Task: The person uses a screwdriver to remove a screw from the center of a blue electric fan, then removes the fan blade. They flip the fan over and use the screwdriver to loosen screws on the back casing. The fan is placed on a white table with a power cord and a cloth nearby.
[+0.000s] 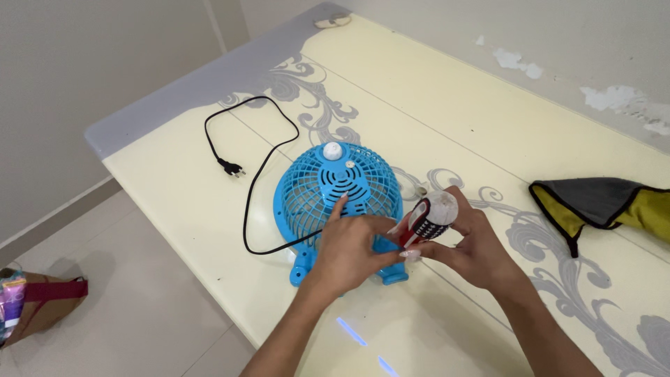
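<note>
Blue fan (pixel 340 192) under left hand (pixel 349 251), both hands pinched together on a small packet (pixel 421 222)

Blue plastic fan (pixel 340 192) with smooth moulded grille, black rubbery cord (pixel 250 181), glossy cream bench (pixel 453 105), soft matt cloth (pixel 604 206), shiny wrapper on tube (pixel 429 218)

A small cylindrical package (pixel 431 216) with a white top and a red, black and white label sits just right of the blue fan (pixel 337 192), held in the right hand (pixel 471 244).
</note>
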